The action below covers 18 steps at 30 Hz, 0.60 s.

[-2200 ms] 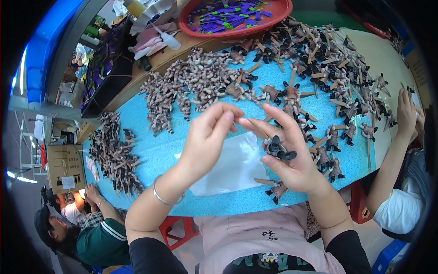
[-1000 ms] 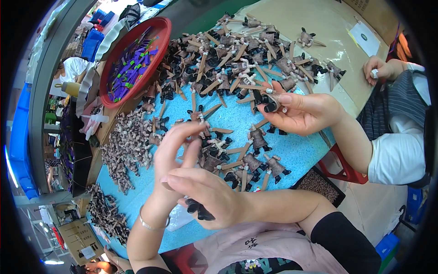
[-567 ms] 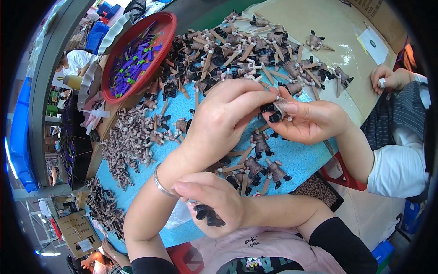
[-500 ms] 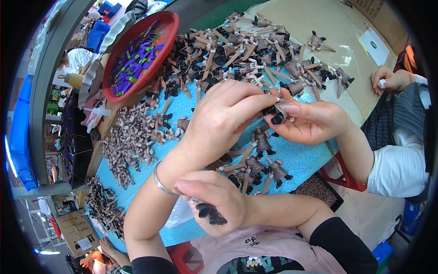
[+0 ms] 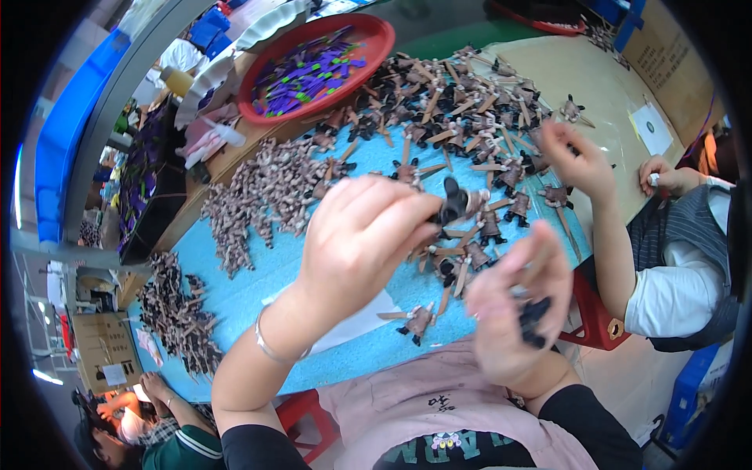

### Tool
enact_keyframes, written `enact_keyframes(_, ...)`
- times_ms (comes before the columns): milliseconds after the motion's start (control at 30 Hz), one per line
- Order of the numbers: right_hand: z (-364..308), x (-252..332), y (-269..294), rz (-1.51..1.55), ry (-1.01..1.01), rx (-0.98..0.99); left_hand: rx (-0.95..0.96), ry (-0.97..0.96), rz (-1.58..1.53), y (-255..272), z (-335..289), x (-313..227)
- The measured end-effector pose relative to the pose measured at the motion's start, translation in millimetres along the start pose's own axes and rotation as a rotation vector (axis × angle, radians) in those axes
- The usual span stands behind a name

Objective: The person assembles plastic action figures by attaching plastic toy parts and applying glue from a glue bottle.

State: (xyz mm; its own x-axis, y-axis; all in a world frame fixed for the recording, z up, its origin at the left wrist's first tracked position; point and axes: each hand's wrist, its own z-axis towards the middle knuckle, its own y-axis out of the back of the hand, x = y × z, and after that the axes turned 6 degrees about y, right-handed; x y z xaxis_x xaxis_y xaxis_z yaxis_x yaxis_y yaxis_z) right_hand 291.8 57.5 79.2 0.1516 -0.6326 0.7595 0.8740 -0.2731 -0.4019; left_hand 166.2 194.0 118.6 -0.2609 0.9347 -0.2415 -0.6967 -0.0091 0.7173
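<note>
My left hand (image 5: pixel 364 235), with a bracelet on its wrist, pinches a small toy figure (image 5: pixel 472 201) by its black boots over the blue table mat. The figure's brownish body points away from the fingers. Lower and to the right, my right hand (image 5: pixel 509 305) is smeared by motion, its fingers curled around small black boot-like pieces (image 5: pixel 534 319). Between and beyond my hands lie assembled figures with flat brown sticks. One such figure (image 5: pixel 417 322) lies apart on the mat, close to my body.
A co-worker's hand (image 5: pixel 581 160) is raised at the right. Piles of small pinkish-brown parts (image 5: pixel 258 188) and darker parts (image 5: pixel 178 313) spread over the left side. A red basin (image 5: pixel 384 47) of purple and green pieces stands at the back. A red stool (image 5: pixel 599 313) is right.
My left hand has parted from the co-worker's hand and now holds a figure by itself. My right hand has swung right, away from my left forearm. The co-worker's hand has drawn back. The view has shifted.
</note>
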Motion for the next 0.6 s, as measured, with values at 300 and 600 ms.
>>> enact_keyframes(300, -25, 1, -6, 0.301, -0.629, 0.112, 0.098, 0.209, -0.147, 51, -62, -65)
enact_keyframes(600, -48, -9, -22, 0.534, -0.699, 0.256, 0.041, 0.331, -0.267, 66, -98, -78)
